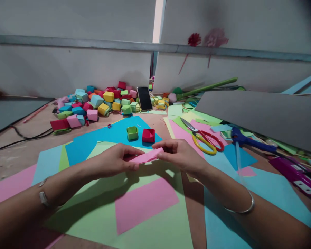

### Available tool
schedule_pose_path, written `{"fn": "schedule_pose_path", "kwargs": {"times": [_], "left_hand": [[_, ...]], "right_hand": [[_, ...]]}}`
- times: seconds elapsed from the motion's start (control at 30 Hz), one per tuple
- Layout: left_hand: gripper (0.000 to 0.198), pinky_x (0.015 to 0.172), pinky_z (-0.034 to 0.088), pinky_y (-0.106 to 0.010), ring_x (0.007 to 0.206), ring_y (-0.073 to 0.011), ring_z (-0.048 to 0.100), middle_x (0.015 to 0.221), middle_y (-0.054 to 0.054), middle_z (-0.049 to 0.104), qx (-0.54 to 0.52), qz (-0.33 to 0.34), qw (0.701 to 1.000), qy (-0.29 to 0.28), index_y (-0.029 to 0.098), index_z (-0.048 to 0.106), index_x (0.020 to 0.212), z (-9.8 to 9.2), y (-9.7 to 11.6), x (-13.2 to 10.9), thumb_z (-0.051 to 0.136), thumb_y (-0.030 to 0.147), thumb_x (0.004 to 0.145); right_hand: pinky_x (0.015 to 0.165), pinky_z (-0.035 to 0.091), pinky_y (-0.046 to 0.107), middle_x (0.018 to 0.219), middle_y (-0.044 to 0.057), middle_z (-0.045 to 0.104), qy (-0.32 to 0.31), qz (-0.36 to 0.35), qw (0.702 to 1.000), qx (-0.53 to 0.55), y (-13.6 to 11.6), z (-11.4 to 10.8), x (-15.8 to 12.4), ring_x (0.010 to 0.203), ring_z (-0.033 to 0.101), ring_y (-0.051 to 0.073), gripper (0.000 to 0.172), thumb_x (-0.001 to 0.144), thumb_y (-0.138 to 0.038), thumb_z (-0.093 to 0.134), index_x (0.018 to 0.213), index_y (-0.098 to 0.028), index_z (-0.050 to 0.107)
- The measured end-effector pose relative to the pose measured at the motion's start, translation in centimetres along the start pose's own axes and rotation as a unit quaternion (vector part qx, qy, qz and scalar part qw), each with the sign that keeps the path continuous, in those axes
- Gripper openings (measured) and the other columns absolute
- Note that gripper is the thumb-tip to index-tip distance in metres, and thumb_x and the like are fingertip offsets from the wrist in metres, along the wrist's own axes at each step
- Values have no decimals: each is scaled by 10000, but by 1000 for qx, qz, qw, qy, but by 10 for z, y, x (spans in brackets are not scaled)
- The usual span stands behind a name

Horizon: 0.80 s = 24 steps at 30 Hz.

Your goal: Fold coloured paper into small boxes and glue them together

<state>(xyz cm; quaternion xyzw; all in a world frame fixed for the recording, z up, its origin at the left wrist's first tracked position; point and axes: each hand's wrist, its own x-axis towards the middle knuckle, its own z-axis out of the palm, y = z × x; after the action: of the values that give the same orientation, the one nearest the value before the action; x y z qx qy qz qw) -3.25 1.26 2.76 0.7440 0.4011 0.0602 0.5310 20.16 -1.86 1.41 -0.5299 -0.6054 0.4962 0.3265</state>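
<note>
A folded strip of pink paper (147,157) is held level between my two hands, above a light green sheet (155,221). My left hand (119,157) pinches its left end, and my right hand (176,154) grips its right end between thumb and fingers. Flat on the green sheet below lies a pink paper rectangle (146,204). Just beyond my hands, a small open green paper box (132,133) and a red paper box (148,135) stand side by side on a blue sheet (103,135).
Many coloured paper boxes (97,101) are heaped at the back left beside a phone (144,98). Scissors (203,136) with red and yellow handles, a blue glue gun (251,140) and a purple power strip (295,174) lie to the right. A grey board (259,117) rests behind them.
</note>
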Motion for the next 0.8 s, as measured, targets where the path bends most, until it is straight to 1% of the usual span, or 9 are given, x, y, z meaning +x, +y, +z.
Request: {"fn": "schedule_pose_path", "kwargs": {"times": [0.1, 0.2, 0.37, 0.43, 0.5, 0.57, 0.63, 0.73, 0.8], "left_hand": [[454, 511, 307, -192, 639, -103, 454, 817, 0, 606, -65, -19, 997, -36, 192, 672, 1161, -2, 3, 0, 691, 461, 795], [469, 432, 196, -198, 558, -77, 341, 740, 20, 516, -108, -42, 990, -82, 188, 655, 1164, -6, 6, -1, 695, 476, 795], [365, 510, 352, -202, 602, -98, 443, 729, 32, 468, -97, 7, 985, -142, 180, 631, 1026, -5, 12, 1, 612, 506, 862], [380, 513, 376, -208, 595, -102, 455, 718, 36, 466, -90, 10, 988, -123, 177, 619, 956, -1, 14, 3, 592, 544, 862], [398, 554, 410, -215, 653, -119, 503, 763, 9, 537, -97, 2, 991, -96, 165, 630, 911, 2, 15, 3, 577, 556, 864], [425, 573, 421, -225, 682, -134, 532, 800, -20, 596, -109, -23, 991, -75, 155, 643, 893, 2, 14, 3, 553, 569, 866], [434, 529, 389, -228, 616, -125, 507, 756, -13, 594, -93, -60, 993, -52, 156, 642, 893, -1, 12, 2, 545, 577, 855], [379, 533, 361, -238, 598, -123, 469, 728, 2, 576, 14, -72, 997, -28, 162, 640, 872, -5, 8, 4, 539, 526, 852], [330, 581, 371, -250, 654, -140, 484, 752, 2, 587, 100, -47, 993, -32, 169, 638, 841, -5, 8, 6, 506, 469, 870]], "right_hand": [[613, 438, 241, 802, 28, 703, 4, -2, 999, 33, -2, -3, -2, 711, 600, 127, 270, 802, -340, 677, 1022, -193, 726], [595, 427, 236, 777, 17, 694, 12, 5, 998, 56, -3, -4, -3, 674, 581, 114, 255, 803, -359, 688, 999, -200, 724], [584, 431, 243, 762, 19, 686, 11, 8, 998, 68, -5, 1, -6, 659, 585, 117, 231, 794, -343, 692, 965, -189, 710], [590, 440, 250, 773, 25, 683, 6, 0, 997, 74, -6, 4, -7, 667, 591, 122, 229, 785, -333, 693, 951, -175, 698], [598, 444, 250, 787, 20, 674, -10, -6, 995, 96, -7, 6, -7, 674, 590, 119, 247, 765, -312, 706, 962, -167, 683], [614, 442, 243, 769, -4, 647, -29, -2, 993, 115, -6, 5, -6, 676, 581, 108, 307, 734, -271, 725, 1016, -165, 664], [621, 438, 242, 743, -25, 616, -59, 17, 993, 98, -5, 4, -5, 666, 567, 102, 397, 704, -220, 733, 1085, -158, 640], [596, 431, 254, 723, -27, 589, -106, 26, 994, 0, -4, 4, -5, 641, 549, 110, 412, 713, -209, 709, 1110, -131, 628], [599, 435, 261, 735, -14, 596, -96, -10, 993, -69, -5, 6, -6, 660, 559, 123, 376, 754, -257, 695, 1101, -125, 634]]}}
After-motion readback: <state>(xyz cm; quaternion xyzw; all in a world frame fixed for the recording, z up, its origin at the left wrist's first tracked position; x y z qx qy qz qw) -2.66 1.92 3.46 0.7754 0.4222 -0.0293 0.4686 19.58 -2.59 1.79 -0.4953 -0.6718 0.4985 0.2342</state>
